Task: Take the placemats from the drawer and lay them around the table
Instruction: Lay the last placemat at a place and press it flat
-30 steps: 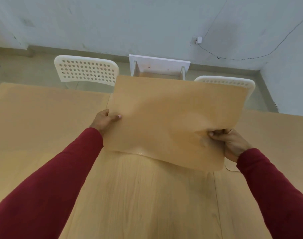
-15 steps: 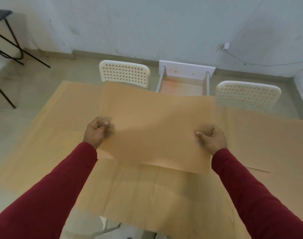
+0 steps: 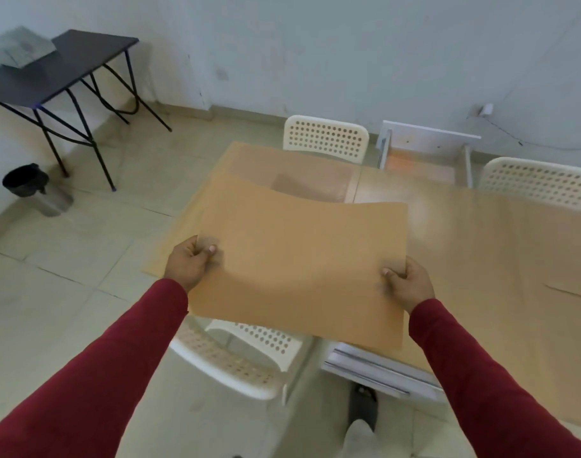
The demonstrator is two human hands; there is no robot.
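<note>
Placemat (image 3: 302, 266) in tan hangs in the air between our two hands, above the near left corner of the desk (image 3: 500, 246). Our left grip (image 3: 191, 262) is clamped on the mat's left edge, thumb on top and the other fingers hidden beneath; our right grip (image 3: 406, 282) pinches the right edge the same way. The mat sags slightly and covers much of the desk's near left part, so we cannot make out what lies under it. Another mat (image 3: 292, 170) lies flat at the far left corner, hard to tell apart from the desk surface. A white perforated chair (image 3: 236, 355) stands below the held mat, partly hidden. Two more chairs (image 3: 327, 138) stand at the far side, the right one cut off by the frame. Between them an open white drawer (image 3: 424, 150) shows blurred.
</note>
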